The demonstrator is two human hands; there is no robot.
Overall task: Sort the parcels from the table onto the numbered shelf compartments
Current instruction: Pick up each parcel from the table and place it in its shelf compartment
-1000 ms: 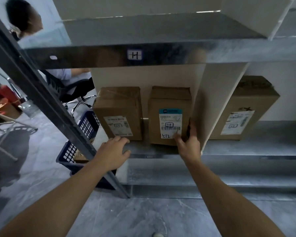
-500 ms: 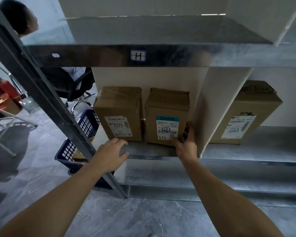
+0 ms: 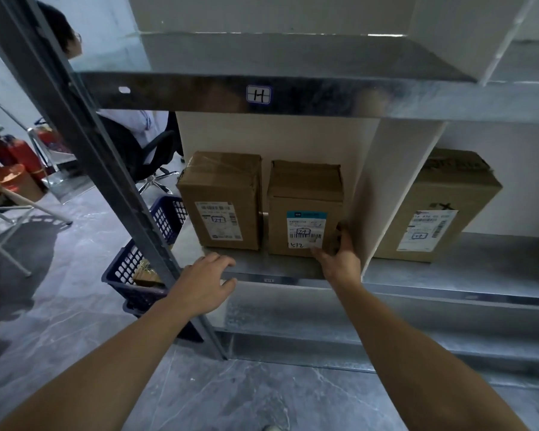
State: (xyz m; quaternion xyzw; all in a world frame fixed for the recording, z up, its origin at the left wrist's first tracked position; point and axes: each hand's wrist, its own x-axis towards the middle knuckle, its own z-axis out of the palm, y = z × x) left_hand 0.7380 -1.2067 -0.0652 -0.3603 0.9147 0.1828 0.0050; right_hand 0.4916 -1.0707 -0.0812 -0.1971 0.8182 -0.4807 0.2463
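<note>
Change noted: over the last second the middle parcel [image 3: 305, 194] appears to have been pushed a little deeper onto the shelf [image 3: 277, 266]. Its front now sits nearly level with the left parcel [image 3: 221, 194] just beside it.

- The right hand [image 3: 339, 262] has been kept on the parcel's lower right corner. The thumb is laid on the front face below the label [image 3: 305, 230], and the fingers are curled round the right side, in the narrow gap against the white divider [image 3: 386, 188].
- The left hand [image 3: 204, 281] has stayed resting on the shelf's front edge, fingers loosely spread, nothing held.
- Handwritten marks on both labels in this compartment look alike, and "512" is written below on the middle one.

Judgement: placement of this parcel is all but finished. Only the release and the pulling out of the right hand are left.

Surroundings:
- A tag marked "H" [image 3: 258, 94] is stuck on the beam above.
- A third parcel [image 3: 433, 206] stands in the next compartment, beyond the divider.
- A blue basket [image 3: 131, 269] sits on the floor behind the slanted upright post [image 3: 106, 181].
- A seated person [image 3: 128, 126] is seen beyond.

Obstruction: the fingers are hemmed in by the divider, so the parcel could be dragged forward as they are pulled out.
</note>
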